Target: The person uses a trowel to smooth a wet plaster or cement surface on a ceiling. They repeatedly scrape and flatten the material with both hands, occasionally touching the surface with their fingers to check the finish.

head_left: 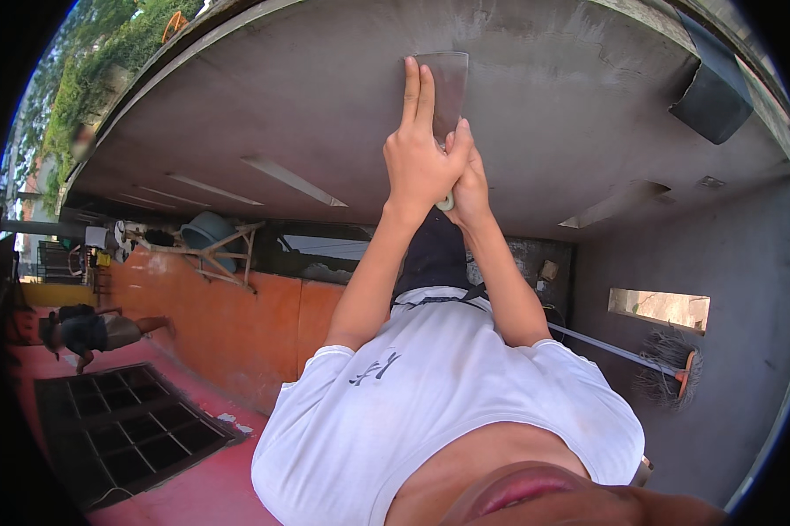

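Both my hands are together on a putty knife (450,88) with a wide, flared metal blade. The blade lies against a smooth grey wall (325,96), near its top edge. My left hand (419,162) grips the knife, with two fingers stretched along the blade and pressing near its edge. Wrapped round the handle is my right hand (472,186), its thumb pointing up beside the blade. Most of the handle is hidden by my hands; only its pale end shows below them.
Slot-like openings (294,180) pierce the wall. A dark sheet (715,96) hangs over its top at right. A mop (671,368) stands at right. To the left are a blue tub (209,235), a wooden frame (224,254) and another person (88,333) near a barred window (123,421).
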